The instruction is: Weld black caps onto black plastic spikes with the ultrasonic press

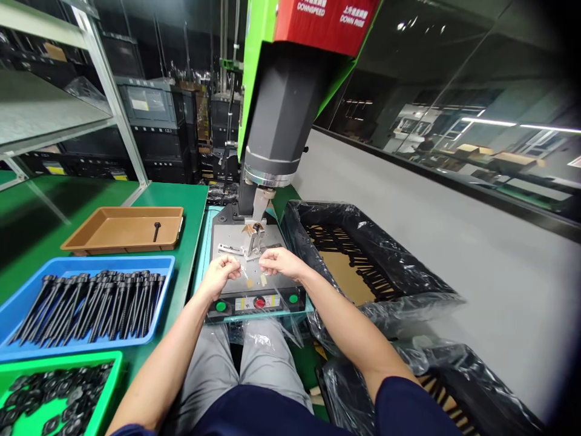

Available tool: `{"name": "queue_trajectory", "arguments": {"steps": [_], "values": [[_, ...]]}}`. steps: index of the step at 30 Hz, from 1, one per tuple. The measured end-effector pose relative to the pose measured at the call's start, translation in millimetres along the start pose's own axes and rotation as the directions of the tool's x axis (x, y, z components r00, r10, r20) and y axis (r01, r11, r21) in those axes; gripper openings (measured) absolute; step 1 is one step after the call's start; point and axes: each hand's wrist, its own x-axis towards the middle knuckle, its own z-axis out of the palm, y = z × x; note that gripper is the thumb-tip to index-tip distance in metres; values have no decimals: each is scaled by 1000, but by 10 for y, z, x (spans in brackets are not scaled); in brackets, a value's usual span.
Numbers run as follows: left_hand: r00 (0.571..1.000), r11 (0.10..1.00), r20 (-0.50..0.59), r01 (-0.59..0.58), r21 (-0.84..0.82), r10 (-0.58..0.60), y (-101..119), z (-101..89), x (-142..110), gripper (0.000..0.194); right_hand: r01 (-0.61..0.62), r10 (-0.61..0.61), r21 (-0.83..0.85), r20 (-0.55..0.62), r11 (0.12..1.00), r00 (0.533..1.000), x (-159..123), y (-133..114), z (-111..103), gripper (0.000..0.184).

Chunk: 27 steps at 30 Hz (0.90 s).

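Note:
My left hand [221, 276] is closed in a pinch over the front of the metal machine plate [284, 281]. Level with it, my right hand [282, 264] is also closed, its fingertips pressed together. Whatever either hand holds, if anything, is too small to make out. Just beyond my fingertips stands a small metal fixture [250, 243] with a black part [257, 228] at its top. Over the fixture comes down the metal tool tip [262, 203] of a tall press-like machine [285, 109]. Below my hands runs the control strip with a red knob [259, 303].
On my left, a brown tray [122, 248] holds one black bolt-like piece [157, 231]. A blue tray [170, 266] carries many long black rods, and a green tray [118, 363] small black parts. Plastic-lined boxes [390, 254] with black pieces stand on my right.

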Motion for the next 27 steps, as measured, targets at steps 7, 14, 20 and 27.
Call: {"name": "queue_trajectory", "arguments": {"steps": [7, 14, 20, 27], "values": [[997, 982, 45, -62, 178, 55, 64, 52, -29, 16, 144, -139, 57, -83, 988, 987, 35, -161, -64, 38], [996, 974, 46, -83, 213, 75, -8, 62, -26, 19, 147, -117, 124, -225, 981, 967, 65, -166, 84, 27], [992, 963, 37, -125, 237, 120, -65, 86, -72, 24, 121, -88, 71, -362, 990, 928, 56, -126, 166, 33], [983, 967, 161, -126, 222, 92, 55, 40, -31, 25, 133, -176, -139, -365, 981, 914, 14, -174, 66, 36]]}}
